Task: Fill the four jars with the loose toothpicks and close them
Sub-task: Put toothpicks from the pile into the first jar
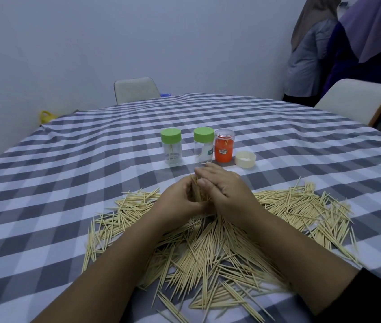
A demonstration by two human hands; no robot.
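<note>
Observing from the head view, I am seeing both hands meeting near the middle of the table, which is covered by a grey and white checked cloth. The left hand is curling its fingers round a small bundle of toothpicks, holding it roughly upright. The right hand is lying against the other side of the same bundle, its fingers fairly straight and pressing on the sticks; I cannot tell whether its thumb is wrapping round them.

The loose toothpicks are lying in a broad scattered heap between the hands and the near edge of the table, spreading towards the left and right sides under both forearms.

Three jars are standing in a row just beyond the hands, towards the far edge. The left clear jar is wearing a green lid and is showing a few toothpicks inside. The middle clear jar, also green-lidded, is carrying a partly visible label. The orange jar is standing just beside it on the right, with a barcode sticker on its side and some toothpicks showing in it; whether it is capped I cannot tell. A low cream-coloured container is sitting open side up, just right of the orange jar.

Two chairs are standing at the far and right edges of the table
</note>
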